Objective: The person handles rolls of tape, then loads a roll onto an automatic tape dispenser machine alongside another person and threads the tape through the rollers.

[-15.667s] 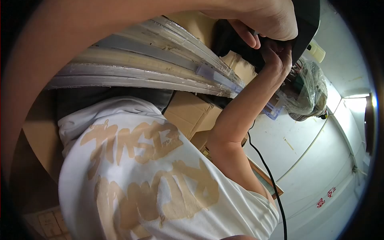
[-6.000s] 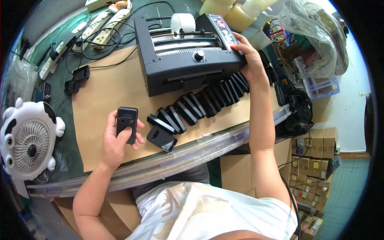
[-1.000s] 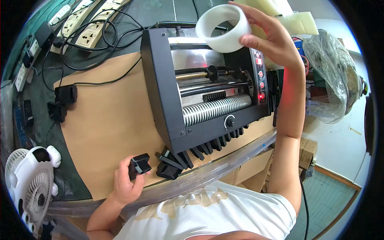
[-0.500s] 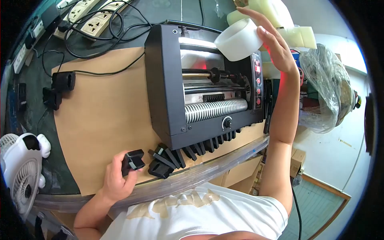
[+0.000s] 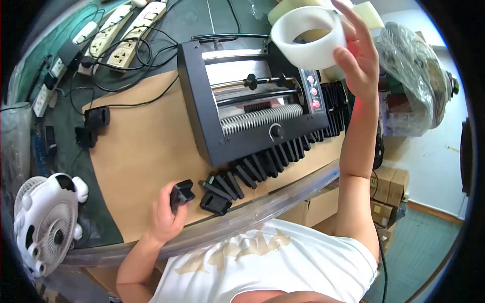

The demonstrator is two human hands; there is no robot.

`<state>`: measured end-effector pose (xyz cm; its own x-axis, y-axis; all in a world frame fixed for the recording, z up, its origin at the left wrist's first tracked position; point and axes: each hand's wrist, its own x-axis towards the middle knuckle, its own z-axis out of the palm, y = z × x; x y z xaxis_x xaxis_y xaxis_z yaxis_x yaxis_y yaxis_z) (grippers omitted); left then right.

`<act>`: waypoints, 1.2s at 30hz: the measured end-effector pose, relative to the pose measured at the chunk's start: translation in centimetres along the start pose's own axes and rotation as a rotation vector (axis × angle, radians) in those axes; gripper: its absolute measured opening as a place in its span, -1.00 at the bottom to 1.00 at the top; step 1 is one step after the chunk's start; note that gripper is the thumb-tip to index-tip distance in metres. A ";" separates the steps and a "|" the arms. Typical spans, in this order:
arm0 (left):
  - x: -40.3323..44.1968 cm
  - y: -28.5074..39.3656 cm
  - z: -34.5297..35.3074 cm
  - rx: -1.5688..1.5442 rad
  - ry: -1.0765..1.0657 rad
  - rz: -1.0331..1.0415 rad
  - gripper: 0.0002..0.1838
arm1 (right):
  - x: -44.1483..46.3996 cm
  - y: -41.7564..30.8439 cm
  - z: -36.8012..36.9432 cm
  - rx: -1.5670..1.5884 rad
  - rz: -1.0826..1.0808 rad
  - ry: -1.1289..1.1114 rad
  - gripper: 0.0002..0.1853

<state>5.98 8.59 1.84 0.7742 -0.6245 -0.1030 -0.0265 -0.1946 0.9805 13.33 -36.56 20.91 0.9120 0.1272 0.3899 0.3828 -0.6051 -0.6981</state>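
Note:
My left hand (image 5: 169, 217) is closed round a small black holder (image 5: 182, 195) above the brown paper, near the table's front edge. Up at the right, my right hand (image 5: 357, 55) grips a wide roll of whitish tape (image 5: 309, 44) by its side, above the machine's back right corner. Below the roll stands the black machine (image 5: 275, 132), with a coiled metal roller, a knob and a panel of red-lit buttons; its spindle carries no roll. A row of black holders (image 5: 257, 166) runs along its front, and one (image 5: 215, 203) lies tilted at the row's left end.
Brown paper (image 5: 141, 166) covers part of the green table. At the left are a white fan (image 5: 50, 222), black adapters (image 5: 96, 117), power strips (image 5: 136, 35) and loose cables. Yellowish rolls (image 5: 283, 11) and a plastic-wrapped bundle (image 5: 414, 81) stand at the right. Cardboard boxes (image 5: 386, 184) sit below.
Since the half-second-old frame, the tape roll has risen a little in my right hand. Its opening is more visible. My left hand still holds the black holder, and the camera view has shifted.

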 end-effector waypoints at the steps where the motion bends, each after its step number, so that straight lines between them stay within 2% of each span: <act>1: 0.1 0.1 -0.1 0.060 0.007 0.040 -0.57 | -0.9 -0.8 -0.1 0.006 0.003 0.058 -0.28; 3: 0.8 0.7 -0.1 0.173 0.024 0.130 -0.60 | -2.7 -1.5 0.3 0.057 -0.043 0.197 -0.37; 4: 0.9 1.2 0.0 0.189 0.059 0.076 -0.62 | -3.6 -1.7 0.6 0.078 -0.070 0.267 -0.41; 5: 1.0 1.4 -0.3 0.318 0.045 0.102 -0.61 | -4.5 -2.0 0.8 0.050 -0.069 0.290 -0.37; 7: 1.6 1.8 -1.0 0.572 0.020 0.167 -0.60 | -6.4 -3.1 2.2 0.211 0.042 0.367 -0.32; 11: 1.8 2.9 -1.8 0.842 0.098 0.191 -0.60 | -9.8 -6.2 4.6 0.655 0.171 0.457 -0.30; 12: 1.8 2.5 -2.1 0.880 0.116 0.179 -0.60 | -10.4 -7.1 5.3 0.785 0.264 0.549 -0.30; 15: 1.5 1.6 -2.9 0.921 0.154 0.190 -0.62 | -11.9 -10.3 6.4 1.080 0.290 0.501 -0.30; 16: 1.4 1.7 -2.9 0.921 0.153 0.209 -0.62 | -13.0 -9.4 7.0 1.264 0.355 0.543 -0.33; 19: 0.5 1.7 -3.2 0.979 0.130 0.219 -0.56 | -15.3 -10.3 8.9 1.812 0.309 0.193 -0.28; 20: 0.2 1.8 -3.4 1.021 0.135 0.234 -0.54 | -15.7 -11.7 9.7 2.027 0.403 0.257 -0.36; 22: -0.5 2.8 -3.2 1.080 0.153 0.269 -0.47 | -16.9 -12.7 12.1 2.155 0.300 0.209 -0.38; 23: -0.7 4.4 -2.7 0.965 0.177 0.366 -0.45 | -17.5 -12.8 13.1 2.224 0.252 0.178 -0.38; 24: -0.9 6.5 -2.1 0.857 0.201 0.453 -0.44 | -18.1 -12.9 13.9 2.104 0.250 0.142 -0.45; 25: -1.7 9.0 -0.9 0.564 0.150 0.441 -0.42 | -18.4 -13.9 14.5 1.824 0.239 0.186 -0.43; 26: -2.6 11.3 0.7 0.274 0.106 0.417 -0.41 | -18.8 -14.2 15.2 1.621 0.283 0.313 -0.39; 27: -3.3 12.8 1.9 0.157 0.029 0.458 -0.40 | -19.1 -14.3 16.0 1.418 0.325 0.425 -0.34; 28: -3.7 13.7 2.9 0.039 -0.045 0.500 -0.38 | -19.3 -15.6 16.3 1.091 0.370 0.311 -0.26; 29: -3.7 13.8 3.8 0.009 -0.059 0.611 -0.41 | -19.5 -15.8 17.3 1.085 0.309 0.312 -0.26; 30: -3.4 13.8 3.9 0.159 -0.028 0.756 -0.50 | -19.7 -16.0 18.3 1.076 0.249 0.317 -0.25; 33: -3.8 12.8 4.0 0.079 -0.001 0.767 -0.60 | -20.3 -16.6 19.3 1.126 0.182 0.267 -0.21; 36: -4.9 12.4 4.0 0.067 -0.006 0.686 -0.66 | -20.6 -17.2 19.7 1.107 0.166 0.230 -0.14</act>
<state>-0.62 6.21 13.89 0.5647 -0.6272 0.5365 -0.5487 0.2003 0.8117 -9.12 -13.28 13.01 0.9585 -0.1058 0.2648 0.2840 0.4382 -0.8529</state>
